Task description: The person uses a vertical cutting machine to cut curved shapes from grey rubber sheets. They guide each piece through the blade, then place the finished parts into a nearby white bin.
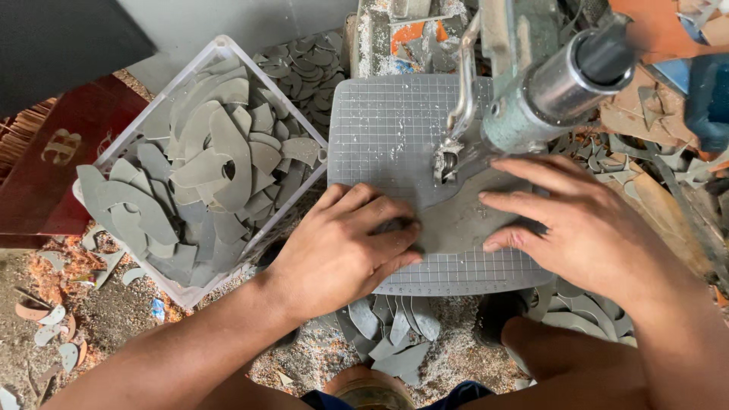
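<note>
My left hand (345,247) and my right hand (566,224) both press flat on a grey sheet piece (459,220) lying on the gridded grey work plate (387,129) of a cutting machine. The piece's far edge sits at the machine's blade and foot (446,161). The machine's green body and metal cylinder (554,83) hang over the plate at the upper right. Fingers of both hands are spread on the piece, about a hand's width apart.
A clear plastic crate (220,53) heaped with curved grey cut pieces stands to the left. More grey offcuts lie on the sawdust-covered floor (121,311) below the plate and behind the crate. A dark red board (68,152) is at far left.
</note>
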The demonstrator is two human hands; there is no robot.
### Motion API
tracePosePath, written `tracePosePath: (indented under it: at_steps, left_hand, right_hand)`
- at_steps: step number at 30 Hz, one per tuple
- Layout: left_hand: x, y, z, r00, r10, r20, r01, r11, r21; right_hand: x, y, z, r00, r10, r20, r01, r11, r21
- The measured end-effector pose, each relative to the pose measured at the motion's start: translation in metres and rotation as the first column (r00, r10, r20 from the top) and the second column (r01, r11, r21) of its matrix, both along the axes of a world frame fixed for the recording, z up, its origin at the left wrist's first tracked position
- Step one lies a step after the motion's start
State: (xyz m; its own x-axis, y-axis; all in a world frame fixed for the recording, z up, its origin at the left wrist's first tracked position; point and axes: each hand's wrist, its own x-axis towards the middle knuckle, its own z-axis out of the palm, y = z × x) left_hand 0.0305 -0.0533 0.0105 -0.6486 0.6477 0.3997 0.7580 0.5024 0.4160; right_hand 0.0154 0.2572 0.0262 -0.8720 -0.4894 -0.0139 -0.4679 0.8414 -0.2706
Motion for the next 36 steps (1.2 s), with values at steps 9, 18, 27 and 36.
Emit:
tracePosePath:
  at_steps: [9, 18, 27, 36]
  left_hand:
    - [0.000, 0.007, -0.006, 0.999, -0.004, 0.034, -0.003, 0.982, 0.188]
    - [0.002, 0.005, 0.007, 0.963, 0.046, 0.264, -0.118, 0.958, 0.263]
    - [0.007, 0.007, 0.016, 0.995, 0.002, -0.099, -0.013, 0.993, -0.120]
    - [-0.019, -0.008, 0.012, 0.976, 0.114, -0.183, -0.140, 0.981, -0.132]
  right_hand:
    - [0.016, 0.021, 0.029, 0.989, -0.142, 0.051, 0.148, 0.975, -0.164]
    - [0.043, -0.060, 0.038, 0.889, 0.181, -0.420, -0.275, 0.946, -0.173]
    - [0.004, -0.006, 0.017, 0.944, 0.117, -0.308, -0.120, 0.993, 0.009]
    - [0.010, -0.012, -0.004, 0.997, 0.056, -0.056, -0.070, 0.954, -0.293]
